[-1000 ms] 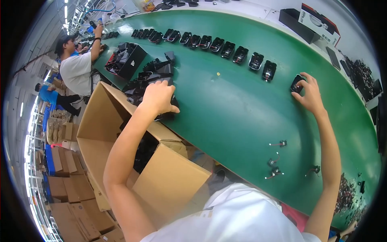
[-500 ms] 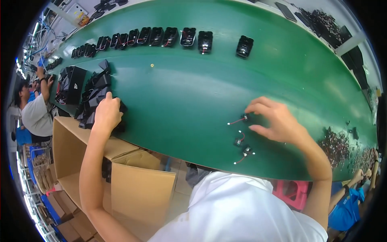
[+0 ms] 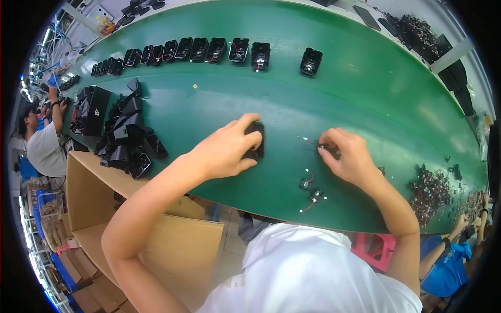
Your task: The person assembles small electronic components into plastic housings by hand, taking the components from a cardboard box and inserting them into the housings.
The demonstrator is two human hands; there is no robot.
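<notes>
Nearest the person, below the green worktop [image 3: 365, 78], an open cardboard box [image 3: 172, 245] stands under the left forearm, its flaps spread. On the worktop's near edge, just right of centre, two small wired components [image 3: 312, 190] lie loose, each with thin red and black leads.

A little farther in, the left hand [image 3: 225, 151] is clamped over a black plastic housing [image 3: 256, 140], fingers curled across its top so only its right end shows. To the right of that housing and apart from it, the right hand [image 3: 348, 156] pinches a small wired part [image 3: 317, 145] between fingertips, its leads trailing toward the housing. The two hands are near each other but not touching.

Left of the housing, a heap of black housings [image 3: 128, 135] sits at the worktop's edge above the box. Far right of the housing, a pile of small dark wired parts [image 3: 430, 190] lies on the worktop.

Beyond the housing, along the worktop's far side, a row of black housings [image 3: 209, 50] stands in line. At the far left another person [image 3: 42, 141] in a white shirt works at the same worktop.
</notes>
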